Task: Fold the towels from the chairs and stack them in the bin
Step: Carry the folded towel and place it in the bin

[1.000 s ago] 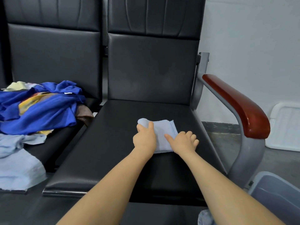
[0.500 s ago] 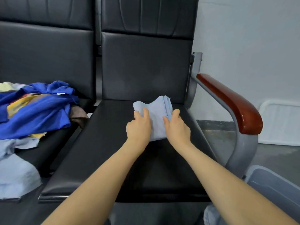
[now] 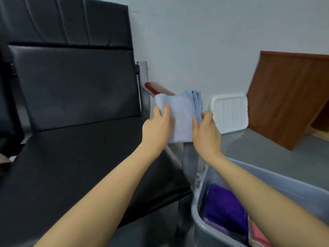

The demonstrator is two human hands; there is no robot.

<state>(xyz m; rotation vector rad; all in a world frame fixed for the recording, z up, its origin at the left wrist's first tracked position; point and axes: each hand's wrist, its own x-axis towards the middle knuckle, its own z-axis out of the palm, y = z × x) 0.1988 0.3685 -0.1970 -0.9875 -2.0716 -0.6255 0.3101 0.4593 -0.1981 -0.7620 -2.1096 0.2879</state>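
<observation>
A: Near right, the grey bin point(image 3: 292, 186) already holds a purple towel point(image 3: 226, 209).

B: Farther out, the left hand point(image 3: 157, 126) and right hand point(image 3: 206, 131) pinch the folded pale-blue towel point(image 3: 181, 114) aloft over the armrest point(image 3: 156, 88).

A: A loose grip could let its layers fan open.

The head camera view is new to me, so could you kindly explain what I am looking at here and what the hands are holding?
There is no robot here: a camera worn on a person's head looks down at their two bare arms. The left hand and right hand together hold a folded light blue towel in the air, above the black chair and in front of its red-brown armrest. Lower right stands a grey bin already holding a purple towel and a pink towel. A white tray leans against the wall.
</observation>
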